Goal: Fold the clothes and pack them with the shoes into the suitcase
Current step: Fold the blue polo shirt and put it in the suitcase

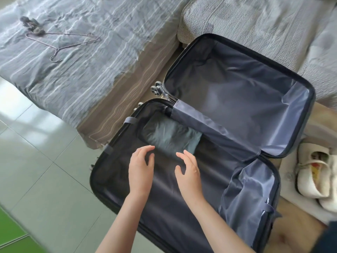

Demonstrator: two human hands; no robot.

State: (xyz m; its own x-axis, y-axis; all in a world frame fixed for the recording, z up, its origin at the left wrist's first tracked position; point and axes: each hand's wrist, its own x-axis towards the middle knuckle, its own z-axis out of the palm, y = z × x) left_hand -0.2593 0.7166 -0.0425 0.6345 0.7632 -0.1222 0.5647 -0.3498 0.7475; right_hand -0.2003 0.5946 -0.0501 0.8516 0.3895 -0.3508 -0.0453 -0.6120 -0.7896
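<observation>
Open suitcase [100,162] on the floor, packing at an early stage. One folded grey-green garment [169,137] lies flat in the far corner of the near half, close to the hinge. The rest of that half shows bare dark lining, and the far half [237,92] holds nothing visible. The left hand [141,170] and right hand [188,172] hover side by side over the near half, just short of the garment. Their fingers [145,149] are loosely spread and hold nothing; contact with the cloth cannot be told. A pair of pale shoes [315,176] sits outside the case to its right, not yet packed. On the striped bed [73,79] lie a bare wire hanger [60,44] and a small dark bundle [32,25], possibly another item to pack. Judged done: one garment folded and stowed. Judged left: the shoes and any remaining clothes.
</observation>
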